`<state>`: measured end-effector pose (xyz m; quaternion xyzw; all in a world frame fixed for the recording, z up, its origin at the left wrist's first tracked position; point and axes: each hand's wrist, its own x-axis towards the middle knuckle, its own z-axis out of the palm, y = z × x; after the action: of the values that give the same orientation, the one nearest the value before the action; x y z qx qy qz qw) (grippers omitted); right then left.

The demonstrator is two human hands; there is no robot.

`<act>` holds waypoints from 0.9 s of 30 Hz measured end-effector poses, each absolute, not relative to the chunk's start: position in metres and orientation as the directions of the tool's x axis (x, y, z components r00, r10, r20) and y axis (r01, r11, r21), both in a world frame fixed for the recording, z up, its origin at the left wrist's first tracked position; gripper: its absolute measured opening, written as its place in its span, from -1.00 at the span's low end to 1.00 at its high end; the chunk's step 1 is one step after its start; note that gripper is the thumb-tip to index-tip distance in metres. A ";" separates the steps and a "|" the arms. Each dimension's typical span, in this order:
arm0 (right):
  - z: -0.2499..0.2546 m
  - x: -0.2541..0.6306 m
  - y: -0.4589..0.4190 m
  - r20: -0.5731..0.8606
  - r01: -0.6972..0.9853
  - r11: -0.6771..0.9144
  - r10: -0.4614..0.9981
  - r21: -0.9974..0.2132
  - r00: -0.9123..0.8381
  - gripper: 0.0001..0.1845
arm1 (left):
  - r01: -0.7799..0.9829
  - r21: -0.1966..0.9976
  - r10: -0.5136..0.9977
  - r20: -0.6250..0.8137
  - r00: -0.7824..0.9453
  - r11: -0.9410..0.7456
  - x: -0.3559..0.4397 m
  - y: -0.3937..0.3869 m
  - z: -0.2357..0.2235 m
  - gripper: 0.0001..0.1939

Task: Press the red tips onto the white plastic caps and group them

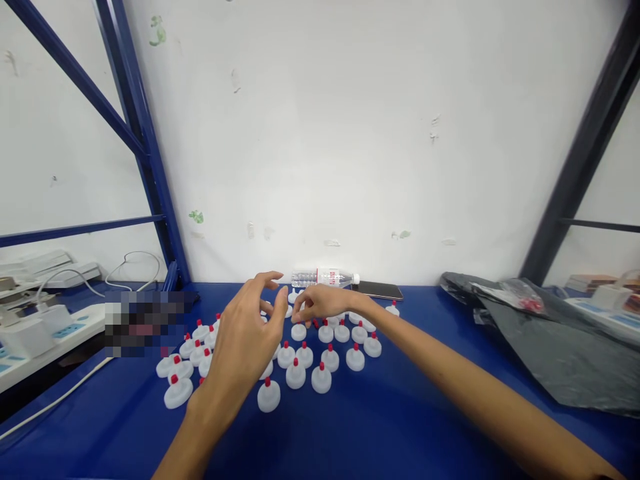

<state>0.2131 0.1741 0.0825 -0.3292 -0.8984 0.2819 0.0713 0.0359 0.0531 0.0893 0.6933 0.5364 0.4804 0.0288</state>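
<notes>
Many white nozzle caps with red tips (295,375) stand upright in loose groups on the blue table (400,420). My left hand (253,327) hovers over them left of the middle, its thumb and fingers apart and curved, with nothing seen between them. Farther in, my right hand (320,303) points down with its fingers pinched at the top of one white cap (299,332). The fingertips hide that cap's tip. Several caps behind both hands are partly covered.
A clear plastic bottle (325,277) lies by the wall, beside a dark phone (379,290). Dark plastic bags (540,347) lie on the right. At left are a white power strip (55,340), cables and a pixelated patch. Blue frame posts (145,147) rise there.
</notes>
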 end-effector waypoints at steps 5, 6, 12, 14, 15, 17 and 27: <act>0.080 0.216 0.180 0.208 0.662 0.638 0.763 -0.392 -0.612 -0.67 | 0.724 0.547 0.771 0.636 -0.032 -0.420 0.035 0.055 0.089 -0.71; 0.077 0.216 0.181 0.244 0.705 0.625 0.781 -0.337 -0.575 -0.73 | 0.725 0.546 0.772 0.635 -0.031 -0.420 0.035 0.055 0.089 -0.72; 0.059 0.216 0.186 0.252 0.778 0.599 0.795 -0.188 -0.551 -0.84 | 0.746 0.532 0.783 0.622 -0.022 -0.401 0.036 0.052 0.092 -0.73; 0.063 0.218 0.188 0.265 0.777 0.600 0.793 -0.192 -0.548 -0.89 | 0.754 0.527 0.785 0.619 -0.025 -0.392 0.036 0.052 0.093 -0.73; 0.068 0.220 0.189 0.271 0.777 0.600 0.793 -0.191 -0.546 -0.89 | 0.760 0.524 0.786 0.617 -0.026 -0.386 0.036 0.052 0.092 -0.73; 0.083 0.226 0.188 0.298 0.766 0.608 0.785 -0.206 -0.543 -0.89 | 0.773 0.510 0.791 0.611 -0.018 -0.377 0.035 0.055 0.090 -0.72; 0.158 0.229 0.128 0.368 0.191 0.709 0.553 -0.679 -0.748 -0.64 | 0.743 0.502 0.780 0.624 0.045 -0.444 0.034 0.060 0.084 -0.55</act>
<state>0.2289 0.1281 0.1580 -0.2114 -0.8793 0.3172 0.2854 0.0336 0.0601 0.0836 0.7225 0.5270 0.4469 0.0211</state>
